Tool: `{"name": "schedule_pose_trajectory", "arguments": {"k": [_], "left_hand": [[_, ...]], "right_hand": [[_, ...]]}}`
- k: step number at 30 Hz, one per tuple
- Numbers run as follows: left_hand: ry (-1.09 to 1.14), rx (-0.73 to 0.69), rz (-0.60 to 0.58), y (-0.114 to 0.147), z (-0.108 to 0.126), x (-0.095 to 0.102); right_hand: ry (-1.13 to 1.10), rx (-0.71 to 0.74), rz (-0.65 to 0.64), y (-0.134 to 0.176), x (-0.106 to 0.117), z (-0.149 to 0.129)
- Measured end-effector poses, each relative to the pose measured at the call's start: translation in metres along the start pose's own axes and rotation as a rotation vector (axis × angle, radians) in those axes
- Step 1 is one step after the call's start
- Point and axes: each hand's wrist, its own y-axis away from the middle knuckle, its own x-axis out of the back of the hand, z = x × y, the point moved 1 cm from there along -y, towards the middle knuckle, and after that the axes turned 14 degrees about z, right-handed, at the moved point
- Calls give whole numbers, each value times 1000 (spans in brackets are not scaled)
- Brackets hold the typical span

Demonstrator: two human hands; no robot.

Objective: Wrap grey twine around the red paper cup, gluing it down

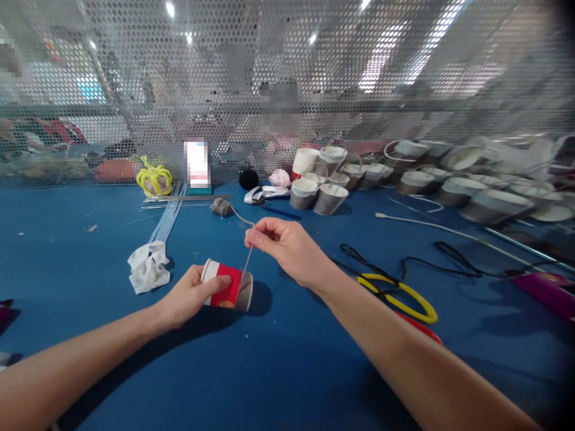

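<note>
Paper cup (227,286), one, red and white, held on its side above the blue table (179,371); grey yarn band (245,294) done at one end, remaining wall uncovered (apparently an early stage of wrapping). Left hand (191,291): curled round the cup, its far fingers hidden. Right hand (287,246): pinched tight on a yarn strand (247,260) that runs back to a grey ball (221,207). Grey-sided cups (330,200): overlapping, blurred rightward, count uncertain. Yellow loop handle (424,310): partly obscured. Purple object (541,293): cut off by the frame, unidentified.

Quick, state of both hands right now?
Left hand: closed around the red-and-white paper cup.
Right hand: closed, fingers pinching the grey yarn.
</note>
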Motion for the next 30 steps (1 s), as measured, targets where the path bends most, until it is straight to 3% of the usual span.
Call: {"name": "schedule_pose_trajectory", "arguments": {"k": [8,21,30], "left_hand": [[4,19,2,5,4,-2],[-99,-136,-41,13,7,-3],[-134,-214,-106,17,7,-1]], "right_hand": [[164,33,38,-2,2,2],[243,53,-13,-5,-3,17],[271,-12,-46,-2,-7,17]]}}
